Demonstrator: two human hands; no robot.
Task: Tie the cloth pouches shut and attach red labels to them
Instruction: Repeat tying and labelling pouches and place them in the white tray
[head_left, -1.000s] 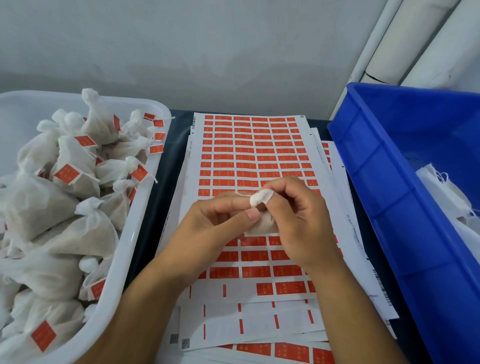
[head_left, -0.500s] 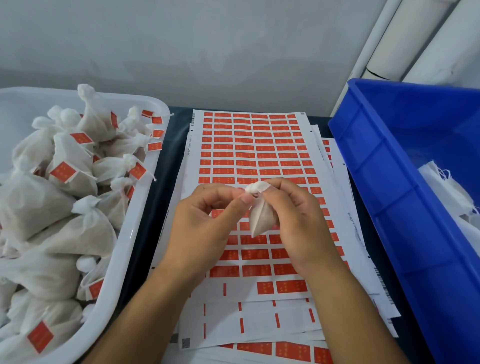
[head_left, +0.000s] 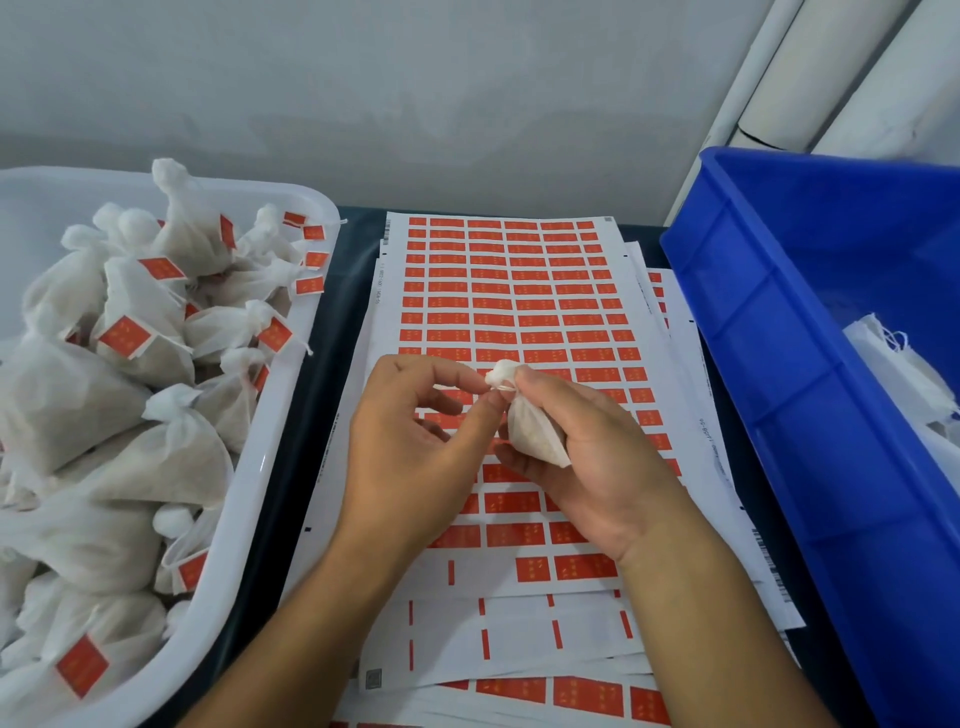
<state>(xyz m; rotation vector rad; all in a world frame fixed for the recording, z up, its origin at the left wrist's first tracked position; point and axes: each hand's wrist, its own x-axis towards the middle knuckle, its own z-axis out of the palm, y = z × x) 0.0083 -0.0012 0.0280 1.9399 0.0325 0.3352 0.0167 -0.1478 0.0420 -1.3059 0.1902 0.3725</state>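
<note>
Since a second ago the pouch (head_left: 535, 428) has been swung down out of the fingers' cover, so its body is now seen hanging in the right hand (head_left: 587, 462), whose fingers are curled round it. At the neck, the drawstring is pinched by the left hand (head_left: 410, 426) between thumb and forefinger. The long axis is tilted, gathered neck up and left, fat end down and right, above the label sheets (head_left: 519, 291). Tying is judged nearly done; no red label is seen on it yet. Many labelled pouches are piled in the white tub (head_left: 291, 364); more cloth is waiting in the blue crate (head_left: 779, 338).
</note>
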